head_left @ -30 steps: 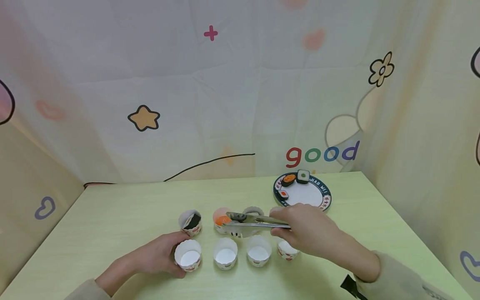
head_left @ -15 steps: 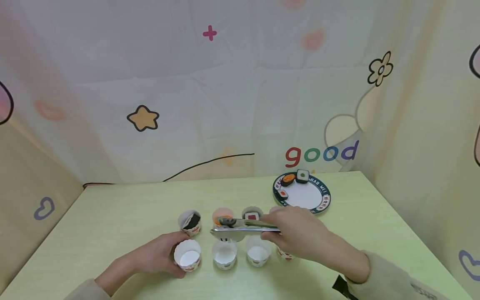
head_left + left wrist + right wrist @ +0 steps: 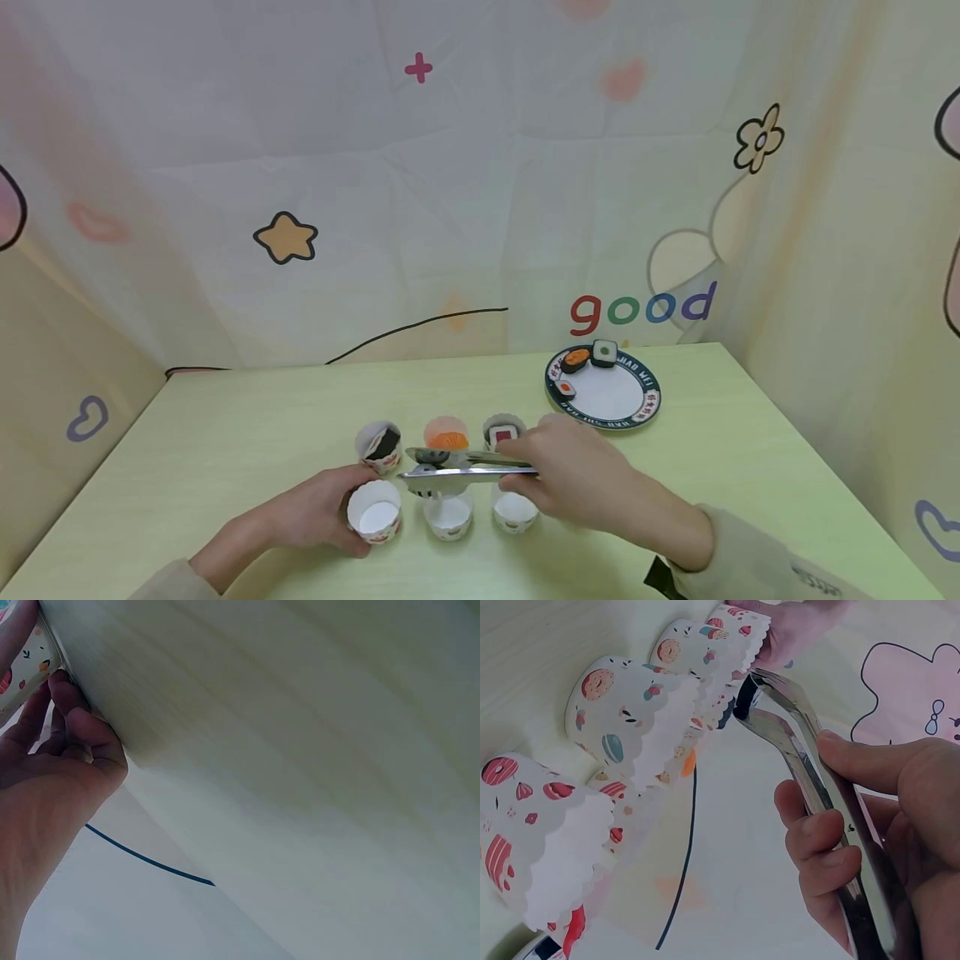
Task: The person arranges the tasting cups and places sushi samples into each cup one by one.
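Observation:
My left hand (image 3: 326, 510) holds the front-left paper baking cup (image 3: 375, 521) between thumb and fingers; the left wrist view shows part of that cup's patterned wall. My right hand (image 3: 573, 467) grips metal tongs (image 3: 802, 750), pointing left above the cups. A dark piece (image 3: 748, 694) shows between the tong tips in the right wrist view; its kind is unclear. Behind stand cups with toy sushi: a black-wrapped piece (image 3: 386, 443), an orange piece (image 3: 448, 441) and one with a red centre (image 3: 502, 435). Two more front cups, a middle one (image 3: 448, 525) and a right one (image 3: 514, 518), are partly covered by the tongs and hand.
A round plate (image 3: 647, 407) with a dark patterned rim lies at the back right. On it are an orange-topped sushi (image 3: 576, 360), a green-centred roll (image 3: 604, 353) and a small red-centred roll (image 3: 565, 389). A printed curtain (image 3: 450, 208) hangs behind the table (image 3: 247, 417).
My right hand has moved left and slightly down with the tongs, toward the cup in my left hand. The rightmost front cup is now hidden behind it. My left hand has stayed put.

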{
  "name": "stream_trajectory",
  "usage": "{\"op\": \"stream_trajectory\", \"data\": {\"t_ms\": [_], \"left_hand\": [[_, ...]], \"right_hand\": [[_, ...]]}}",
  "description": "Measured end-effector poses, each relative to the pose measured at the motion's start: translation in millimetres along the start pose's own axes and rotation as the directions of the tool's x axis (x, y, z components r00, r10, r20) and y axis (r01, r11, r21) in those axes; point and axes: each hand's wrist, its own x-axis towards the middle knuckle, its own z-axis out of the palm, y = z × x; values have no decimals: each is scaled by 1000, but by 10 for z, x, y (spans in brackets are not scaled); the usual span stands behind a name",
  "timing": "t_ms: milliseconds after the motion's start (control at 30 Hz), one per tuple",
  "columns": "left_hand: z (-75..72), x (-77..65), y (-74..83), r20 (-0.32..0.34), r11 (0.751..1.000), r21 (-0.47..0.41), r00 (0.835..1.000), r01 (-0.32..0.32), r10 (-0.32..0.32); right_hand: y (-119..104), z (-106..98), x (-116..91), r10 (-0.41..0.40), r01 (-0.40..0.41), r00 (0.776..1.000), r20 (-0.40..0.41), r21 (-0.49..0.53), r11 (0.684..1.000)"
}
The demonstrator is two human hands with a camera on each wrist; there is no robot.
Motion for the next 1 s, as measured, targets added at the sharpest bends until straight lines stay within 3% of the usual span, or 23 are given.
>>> {"op": "stream_trajectory", "data": {"t_ms": [267,500,767,1000], "left_hand": [[2,7,-22,2,1000,-8,1000,2,-2],[13,5,-20,-4,1000,15,1000,0,0],[8,18,-14,8,1000,-10,1000,12,-12],[7,24,-1,8,1000,-17,1000,14,-14]], "right_hand": [[-55,39,55,-71,70,997,-27,-36,997],[-119,72,96,-39,39,999,-2,-67,997],[-183,114,143,1,-2,999,45,10,1000],[-218,146,198,-12,7,998,68,75,997]]}}
